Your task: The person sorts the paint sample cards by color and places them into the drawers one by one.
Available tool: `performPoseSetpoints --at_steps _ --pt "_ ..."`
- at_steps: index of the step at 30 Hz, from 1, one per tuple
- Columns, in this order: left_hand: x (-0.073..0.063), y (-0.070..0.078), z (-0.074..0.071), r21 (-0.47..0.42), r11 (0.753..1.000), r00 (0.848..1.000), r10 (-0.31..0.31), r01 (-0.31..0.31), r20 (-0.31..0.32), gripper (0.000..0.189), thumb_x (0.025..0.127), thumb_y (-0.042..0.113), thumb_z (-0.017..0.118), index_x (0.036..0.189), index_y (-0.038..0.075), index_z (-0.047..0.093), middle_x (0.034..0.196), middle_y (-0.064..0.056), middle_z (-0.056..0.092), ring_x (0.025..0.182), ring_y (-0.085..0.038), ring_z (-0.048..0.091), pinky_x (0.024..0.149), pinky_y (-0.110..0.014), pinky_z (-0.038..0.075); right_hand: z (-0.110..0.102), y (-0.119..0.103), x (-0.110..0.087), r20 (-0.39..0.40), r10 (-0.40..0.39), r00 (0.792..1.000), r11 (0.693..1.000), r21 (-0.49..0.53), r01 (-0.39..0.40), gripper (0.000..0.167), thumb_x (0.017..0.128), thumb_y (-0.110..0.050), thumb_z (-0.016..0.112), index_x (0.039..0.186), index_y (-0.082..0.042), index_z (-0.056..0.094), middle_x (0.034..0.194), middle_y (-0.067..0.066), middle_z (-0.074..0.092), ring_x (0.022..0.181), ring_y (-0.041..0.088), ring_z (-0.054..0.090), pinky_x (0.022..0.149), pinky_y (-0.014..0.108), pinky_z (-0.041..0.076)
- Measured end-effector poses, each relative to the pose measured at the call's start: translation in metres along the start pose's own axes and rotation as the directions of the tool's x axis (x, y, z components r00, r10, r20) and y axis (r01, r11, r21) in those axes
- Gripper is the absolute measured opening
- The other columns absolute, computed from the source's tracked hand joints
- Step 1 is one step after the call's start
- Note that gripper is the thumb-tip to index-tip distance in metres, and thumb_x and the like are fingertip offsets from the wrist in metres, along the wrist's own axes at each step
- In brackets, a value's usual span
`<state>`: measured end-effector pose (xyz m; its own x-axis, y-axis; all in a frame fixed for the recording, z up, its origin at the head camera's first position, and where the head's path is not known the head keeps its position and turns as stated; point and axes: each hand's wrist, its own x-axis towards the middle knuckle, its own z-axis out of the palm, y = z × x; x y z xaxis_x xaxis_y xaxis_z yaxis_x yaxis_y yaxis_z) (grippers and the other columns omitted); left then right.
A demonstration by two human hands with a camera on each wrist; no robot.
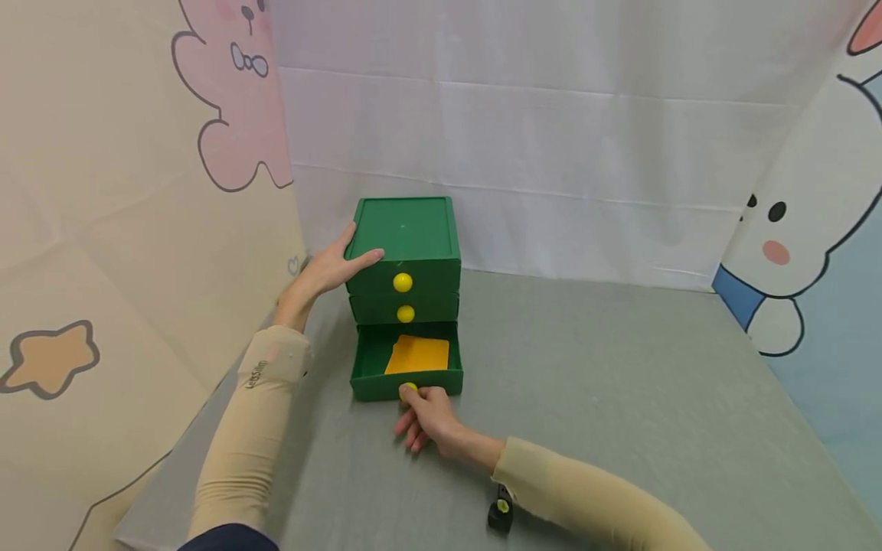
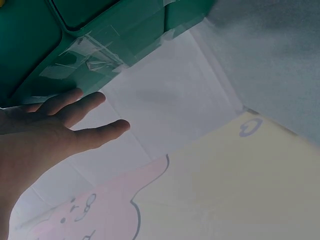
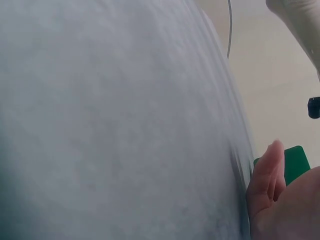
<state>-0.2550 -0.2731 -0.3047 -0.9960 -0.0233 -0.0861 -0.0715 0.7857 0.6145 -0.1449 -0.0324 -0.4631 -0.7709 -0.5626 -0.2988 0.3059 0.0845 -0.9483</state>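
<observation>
A green drawer cabinet [image 1: 405, 229] with yellow knobs stands on the grey table. Its bottom drawer [image 1: 375, 389] is pulled out, and a flat yellow-orange piece [image 1: 420, 355] lies inside. My right hand [image 1: 436, 419] pinches that drawer's yellow knob [image 1: 408, 389] between thumb and index finger; the other fingers hang loose. Against the cabinet's upper left side rests my left hand [image 1: 329, 269], its thumb reaching over the top front edge. In the left wrist view, the left hand [image 2: 52, 132] has extended fingers by the taped green side [image 2: 120, 45]. Only part of the right hand [image 3: 267, 197] shows in the right wrist view.
Behind the cabinet hangs a white cloth [image 1: 524, 153]. Cartoon-printed cloths stand at left [image 1: 103, 191] and right [image 1: 813, 229]. The grey table surface [image 1: 620, 383] extends to the right of the cabinet. A small black device [image 1: 501, 511] hangs under the right wrist.
</observation>
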Motion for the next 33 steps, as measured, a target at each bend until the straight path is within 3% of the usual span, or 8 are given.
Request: performPoseSetpoints --at_steps 10,21,33 --pt "-0.001 0.0 0.0 -0.008 1.0 1.0 -0.011 0.011 0.008 0.101 0.086 0.074 0.044 0.155 0.027 -0.011 0.164 -0.009 0.0 0.148 -0.042 0.013 0.115 -0.065 0.02 -0.007 -0.006 0.024 -0.018 0.017 1.0 1.0 0.004 -0.017 0.05 0.101 -0.039 0.048 0.11 0.009 0.055 0.066 0.01 0.071 0.037 0.012 0.053 0.038 0.025 0.049" --pt "0.0 0.001 0.0 -0.007 1.0 1.0 -0.026 0.026 0.0 0.102 0.084 0.077 0.044 0.155 0.029 -0.011 0.164 -0.009 0.002 0.148 -0.041 0.015 0.114 -0.064 0.023 -0.012 -0.018 0.051 -0.051 0.026 0.998 1.0 -0.01 -0.027 0.053 0.102 -0.04 0.045 0.11 0.012 0.053 0.079 0.022 0.073 0.038 0.012 0.054 0.039 0.026 0.05" --pt "0.0 0.0 0.001 -0.014 1.0 1.0 -0.022 0.022 -0.007 0.101 0.084 0.075 0.045 0.155 0.028 -0.009 0.164 -0.01 0.004 0.148 -0.041 0.016 0.114 -0.063 0.024 -0.018 -0.028 0.075 -0.057 0.086 0.995 0.996 -0.01 -0.087 0.057 0.102 -0.044 0.041 0.119 0.01 0.049 0.086 0.023 0.074 0.04 0.012 0.056 0.042 0.027 0.052"
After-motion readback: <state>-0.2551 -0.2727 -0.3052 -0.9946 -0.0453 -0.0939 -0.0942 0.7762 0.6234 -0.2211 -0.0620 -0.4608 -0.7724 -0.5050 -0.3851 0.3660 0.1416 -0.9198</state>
